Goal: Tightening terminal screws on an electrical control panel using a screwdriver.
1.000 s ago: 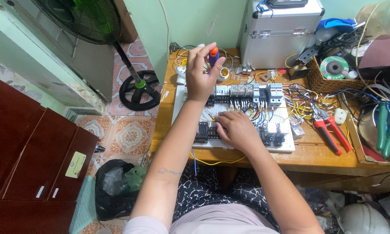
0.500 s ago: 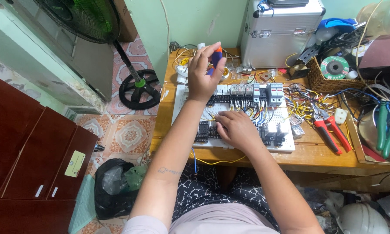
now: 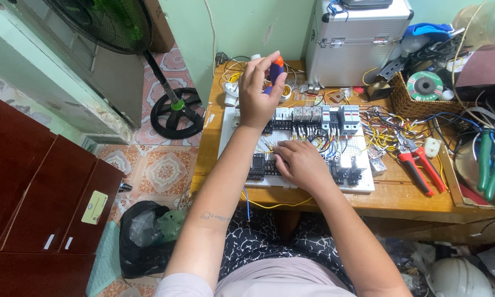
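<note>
My left hand (image 3: 260, 91) is raised above the white perforated wiring board (image 3: 363, 184) and grips a screwdriver with an orange and blue handle (image 3: 276, 69), held upright over the board's upper left part. My right hand (image 3: 298, 163) rests flat on the board's middle, its fingers over black terminal blocks (image 3: 256, 166) and thin wires; what lies under its fingers is hidden. A row of grey and white breakers and relays (image 3: 327, 116) is mounted along the board's top. Yellow and black wires (image 3: 382, 132) spread to the right.
Red-handled pliers (image 3: 418, 168) lie right of the board on the wooden table (image 3: 412, 201). Green-handled pliers (image 3: 490, 162), a wicker basket (image 3: 407, 104) with a disc, and an aluminium case (image 3: 357, 44) crowd the right and back. A standing fan (image 3: 176, 110) and dark cabinets (image 3: 38, 198) are left.
My left hand has shifted slightly with the screwdriver, fingers turning on the handle. My right hand stays on the board.
</note>
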